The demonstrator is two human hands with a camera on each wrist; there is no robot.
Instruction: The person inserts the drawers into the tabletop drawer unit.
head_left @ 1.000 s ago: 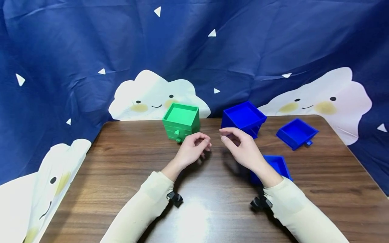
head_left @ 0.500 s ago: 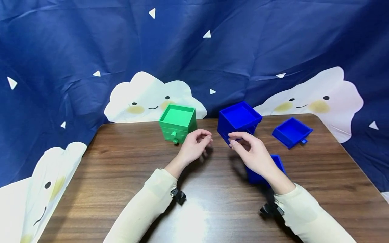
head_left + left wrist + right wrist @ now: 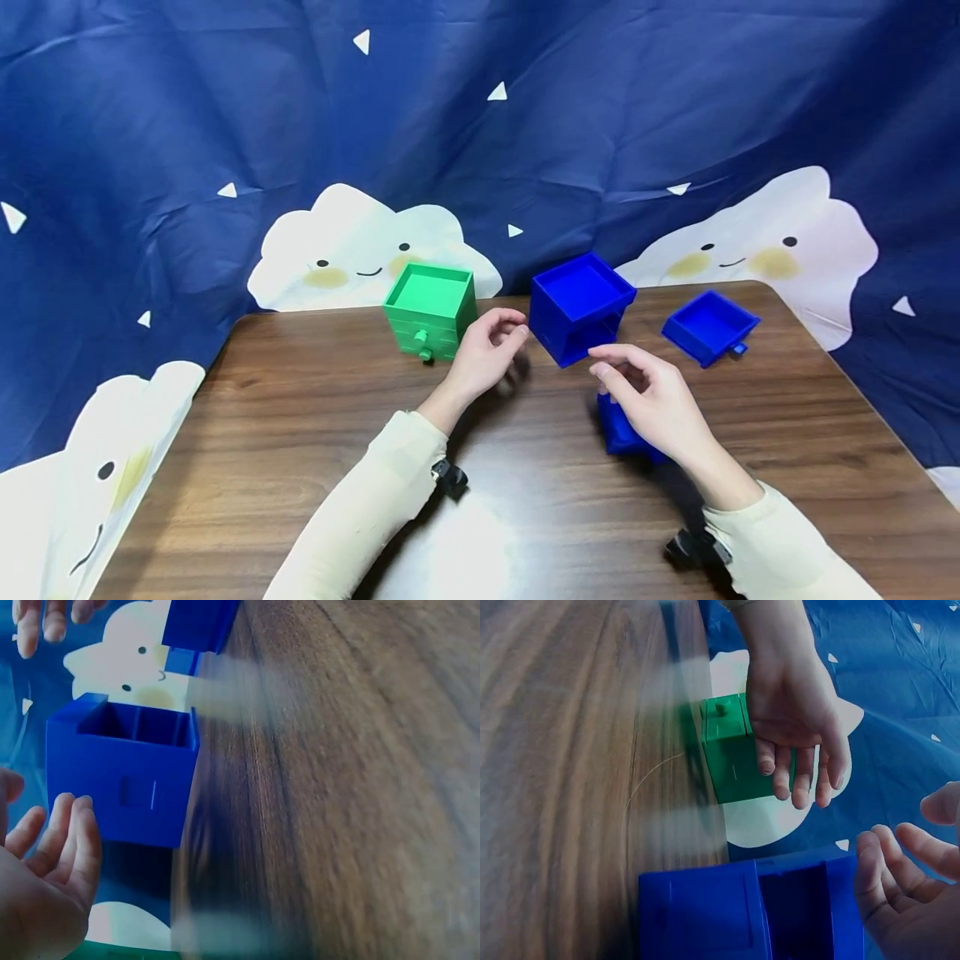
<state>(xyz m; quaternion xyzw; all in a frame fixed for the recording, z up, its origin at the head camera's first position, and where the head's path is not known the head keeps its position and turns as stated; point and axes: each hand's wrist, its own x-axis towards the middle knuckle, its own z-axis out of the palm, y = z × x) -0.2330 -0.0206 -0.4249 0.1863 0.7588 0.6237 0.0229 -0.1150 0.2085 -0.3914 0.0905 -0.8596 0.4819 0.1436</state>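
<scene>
My left hand [image 3: 486, 357] hovers between the green drawer box [image 3: 431, 308] and the blue cabinet [image 3: 583, 308], loosely curved and holding nothing. In the left wrist view its fingertips are by the cabinet's side wall [image 3: 127, 787]; I cannot tell whether they touch. My right hand [image 3: 660, 402] is in front of the cabinet, over a blue drawer [image 3: 626, 437] that it partly hides. No object shows between its thumb and fingers. The cabinet's front stands open with a dark hollow inside. Another blue drawer [image 3: 711, 323] with a small knob lies at the back right.
Everything stands on a brown wooden table [image 3: 300, 450]. A dark blue curtain [image 3: 420, 108] with white clouds hangs behind its back edge. Small black cameras [image 3: 452, 478] are worn at both wrists. Knobs [image 3: 422, 338] stick out of the green box's front.
My right hand has drawn back from the cabinet, toward me and to the right, uncovering its open front. My left hand has shifted slightly right. The head view has turned a little right.
</scene>
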